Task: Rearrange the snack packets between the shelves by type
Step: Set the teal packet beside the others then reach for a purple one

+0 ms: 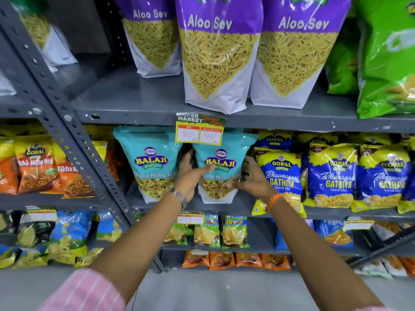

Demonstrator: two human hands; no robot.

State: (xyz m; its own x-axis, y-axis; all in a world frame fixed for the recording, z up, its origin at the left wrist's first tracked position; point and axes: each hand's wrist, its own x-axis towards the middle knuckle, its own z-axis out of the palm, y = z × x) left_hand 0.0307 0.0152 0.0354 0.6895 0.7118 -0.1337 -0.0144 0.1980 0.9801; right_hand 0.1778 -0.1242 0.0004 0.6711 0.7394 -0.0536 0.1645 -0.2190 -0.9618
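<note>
**Both hands bracket a Balaji pouch on the middle shelf**

Far left of the hands, past the slotted upright [74, 140], orange Tikha Mitha Mix packets [36, 167] stand in a row, apparently grouped by kind. Just left of the left hand stands one teal Balaji pouch [149, 162], upright and facing out, so its label reads from the aisle.

The left hand [189, 173] is open, fingers loosely spread, the thumb lying across the front of the second Balaji pouch [219, 171] while the other fingers reach in along its left side, in the gap between the two teal pouches. A watch sits on that wrist. The pouch stands on the middle shelf [242, 204], directly between the hands and under the price tag [199, 129] hanging from the shelf above.

The right hand [251, 176] is also open, its palm turned toward the pouch's right edge and fingers curved around the lower corner. Whether it presses the foil or merely rests there I cannot tell. Held from both sides, the pouch looks to be either squared up beside its twin or about to be lifted.

Just right of the right hand, blue Gopal Gathiya packets [280, 176] crowd the shelf, one touching the wrist. Above the hands stand tall Aloo Sev bags [219, 52].
</note>
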